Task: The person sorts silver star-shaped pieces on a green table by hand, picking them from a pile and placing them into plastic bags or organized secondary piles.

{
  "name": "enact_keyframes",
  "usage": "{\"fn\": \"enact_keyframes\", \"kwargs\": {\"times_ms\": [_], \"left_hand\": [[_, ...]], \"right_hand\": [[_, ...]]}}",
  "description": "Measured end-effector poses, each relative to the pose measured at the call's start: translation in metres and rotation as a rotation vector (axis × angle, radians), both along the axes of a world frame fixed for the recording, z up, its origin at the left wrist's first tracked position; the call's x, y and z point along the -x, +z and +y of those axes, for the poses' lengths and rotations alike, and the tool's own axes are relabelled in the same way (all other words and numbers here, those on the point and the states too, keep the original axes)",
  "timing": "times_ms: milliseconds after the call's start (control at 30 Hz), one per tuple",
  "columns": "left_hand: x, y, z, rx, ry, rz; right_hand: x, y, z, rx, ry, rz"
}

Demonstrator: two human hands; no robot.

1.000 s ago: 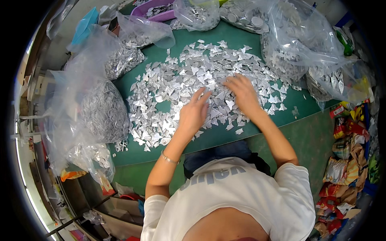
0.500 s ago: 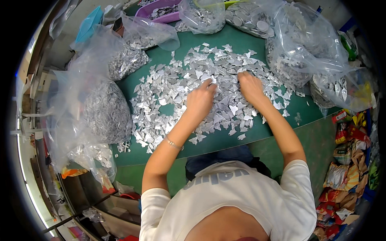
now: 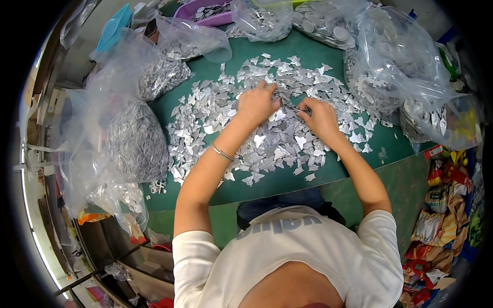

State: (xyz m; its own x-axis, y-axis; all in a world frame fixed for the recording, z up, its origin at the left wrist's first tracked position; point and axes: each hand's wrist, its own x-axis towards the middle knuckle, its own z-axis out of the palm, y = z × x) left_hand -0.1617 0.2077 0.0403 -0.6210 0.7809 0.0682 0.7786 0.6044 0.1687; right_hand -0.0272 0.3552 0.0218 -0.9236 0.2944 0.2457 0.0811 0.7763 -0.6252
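A wide heap of small flat silver metal pieces (image 3: 215, 110) with pointed, winged outlines lies spread over the green tabletop (image 3: 174, 197). My left hand (image 3: 258, 105) rests on the heap's middle, fingers and thumb apart, touching the loose pieces; what lies right under the fingertips is partly hidden. Just right of it, my right hand (image 3: 319, 118) pinches the edge of one thin metal piece (image 3: 294, 109) between thumb and fingers, slightly above the heap.
Clear plastic bags of metal parts ring the heap: a bag of ring-like parts (image 3: 136, 141) at left, a bag of discs (image 3: 321, 25) at the back, a large bag (image 3: 395, 56) at right. A purple tray (image 3: 210, 18) stands behind. Colourful packets (image 3: 436, 220) pile up at lower right.
My left hand has moved slightly away from me, its fingers spreading over the pieces. My right hand has drawn nearer to me and now shows a thin piece in its pinch.
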Motion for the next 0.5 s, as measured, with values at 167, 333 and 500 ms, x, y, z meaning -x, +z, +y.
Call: {"fn": "enact_keyframes", "kwargs": {"times_ms": [167,333,500], "left_hand": [[0.028,-0.010,-0.034,-0.022,0.101,0.064],[0.020,-0.007,-0.035,-0.167,0.084,0.075],[-0.012,-0.010,-0.010,-0.157,-0.337,-0.066]], "right_hand": [[-0.029,0.004,0.001,-0.023,-0.036,0.118],[-0.026,0.016,0.002,-0.056,0.052,0.123],[-0.006,0.000,0.009,-0.161,0.051,0.119]]}}
